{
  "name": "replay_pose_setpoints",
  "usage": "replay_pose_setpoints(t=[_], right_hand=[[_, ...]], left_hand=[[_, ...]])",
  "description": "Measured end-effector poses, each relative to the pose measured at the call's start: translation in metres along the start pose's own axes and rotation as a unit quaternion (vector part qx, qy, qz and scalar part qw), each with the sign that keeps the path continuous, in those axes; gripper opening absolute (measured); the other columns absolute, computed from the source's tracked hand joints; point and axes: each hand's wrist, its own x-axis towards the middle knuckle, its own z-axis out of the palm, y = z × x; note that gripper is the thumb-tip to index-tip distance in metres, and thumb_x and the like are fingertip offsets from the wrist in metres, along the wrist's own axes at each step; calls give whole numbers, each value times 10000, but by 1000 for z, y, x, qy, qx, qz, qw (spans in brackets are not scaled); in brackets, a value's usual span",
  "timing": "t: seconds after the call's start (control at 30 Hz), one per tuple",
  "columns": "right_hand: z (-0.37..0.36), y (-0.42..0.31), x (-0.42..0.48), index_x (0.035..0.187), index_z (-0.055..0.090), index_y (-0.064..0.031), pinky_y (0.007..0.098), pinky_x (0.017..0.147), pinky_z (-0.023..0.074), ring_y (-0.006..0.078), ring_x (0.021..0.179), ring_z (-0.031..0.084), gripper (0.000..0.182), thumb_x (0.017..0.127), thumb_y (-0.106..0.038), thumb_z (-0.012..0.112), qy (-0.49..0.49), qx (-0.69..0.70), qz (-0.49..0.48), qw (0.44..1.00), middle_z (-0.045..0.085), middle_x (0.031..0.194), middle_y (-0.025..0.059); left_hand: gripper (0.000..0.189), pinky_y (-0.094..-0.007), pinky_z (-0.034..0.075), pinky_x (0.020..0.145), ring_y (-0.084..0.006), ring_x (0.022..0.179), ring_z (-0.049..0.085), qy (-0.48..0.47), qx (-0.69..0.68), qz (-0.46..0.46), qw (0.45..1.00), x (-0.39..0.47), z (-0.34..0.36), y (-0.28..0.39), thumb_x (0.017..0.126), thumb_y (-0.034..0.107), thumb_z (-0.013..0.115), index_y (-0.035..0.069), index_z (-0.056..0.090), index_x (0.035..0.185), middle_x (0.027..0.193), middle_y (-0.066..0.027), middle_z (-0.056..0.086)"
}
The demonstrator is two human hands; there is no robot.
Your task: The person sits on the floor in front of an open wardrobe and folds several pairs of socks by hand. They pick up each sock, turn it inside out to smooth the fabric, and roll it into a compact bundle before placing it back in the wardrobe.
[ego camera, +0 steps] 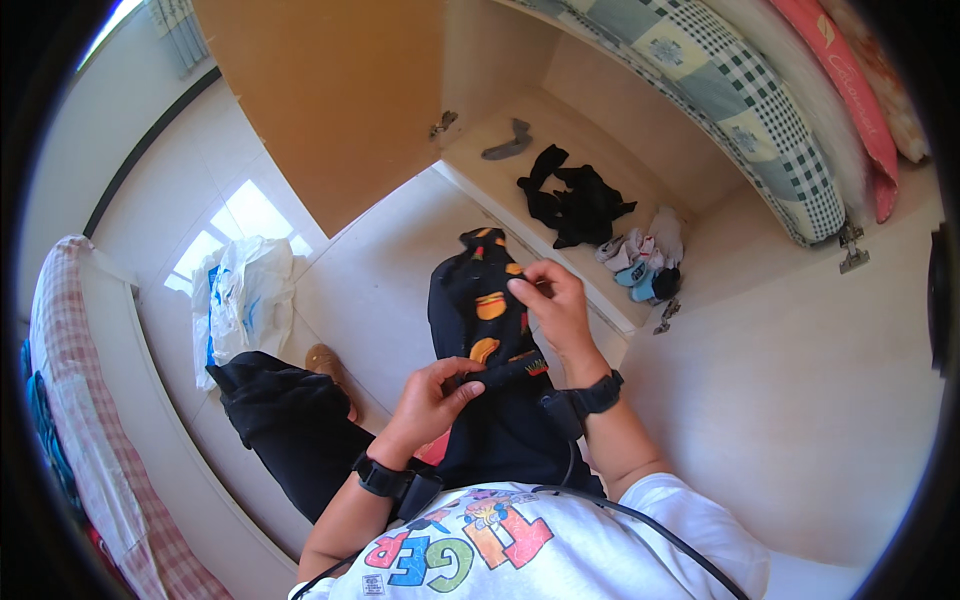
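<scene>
A black sock with burger and hot dog prints [491, 306] lies over my knee, flat and lengthwise. My left hand [433, 405] pinches its cuff edge between thumb and fingers. With thumb and forefinger, my right hand [556, 304] grips the sock's right side, higher up. In the open cabinet, a loose heap of black socks [581, 202] lies on the bottom board [491, 174]. Beyond it is a single grey sock [510, 142]. A cluster of white and light blue socks [641, 262] sits nearer the cabinet's right side.
An open wooden door [330, 97] stands at upper left, the other cabinet door [772, 375] at right. Above the socks, a shelf holds a folded checked quilt [750, 105] and a pink packet [847, 90]. White plastic bags [251, 300] lie on the tiled floor, left of my legs, near a bed [97, 390].
</scene>
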Motion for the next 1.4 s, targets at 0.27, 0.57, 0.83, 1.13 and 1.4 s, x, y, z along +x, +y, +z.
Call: replay_pose_setpoints(t=[0.27, 0.57, 0.83, 1.13, 1.4], right_hand=[[-17, 29, -2, 915, 507, -43, 207, 686, 447, 93, 729, 551, 205, 770, 54, 613, 30, 108, 133, 985, 572, 776, 23], [-17, 40, 18, 960, 527, -22, 228, 682, 468, 112, 739, 574, 244, 753, 41, 638, 17, -31, 72, 997, 606, 828, 50], [-51, 9, -10, 769, 594, -47, 177, 505, 387, 46, 542, 484, 108, 792, -111, 679, 2, -158, 58, 986, 540, 624, -35], [-57, 0, -48, 731, 613, -36, 187, 508, 391, 48, 544, 492, 212, 806, -220, 687, -171, -43, 278, 944, 550, 612, -19], [-68, 37, -59, 751, 591, -19, 216, 548, 407, 67, 600, 502, 129, 764, -110, 683, -74, -194, 155, 966, 560, 644, -5]], left_hand=[[210, -213, 387, 557, -58, 596, 453, -20, 25, 10, 999, 1, -2, 10, 826, 109, 660, 15, 618, 1009, 737, -14, 541], [212, -279, 451, 619, -205, 660, 546, -45, 61, 59, 995, 2, -1, 13, 779, 66, 674, 25, 623, 981, 834, -107, 589], [213, -263, 452, 611, -190, 701, 564, -38, 111, 95, 989, -1, -4, 15, 767, 58, 689, 22, 634, 970, 886, -92, 601], [214, -320, 490, 651, -253, 743, 585, -31, 218, 240, 946, 1, 3, 12, 680, 71, 710, 70, 669, 890, 846, -78, 622], [204, -315, 489, 639, -243, 737, 585, -30, 238, 263, 935, 4, 3, 13, 669, 77, 712, 72, 673, 869, 836, -69, 624]])
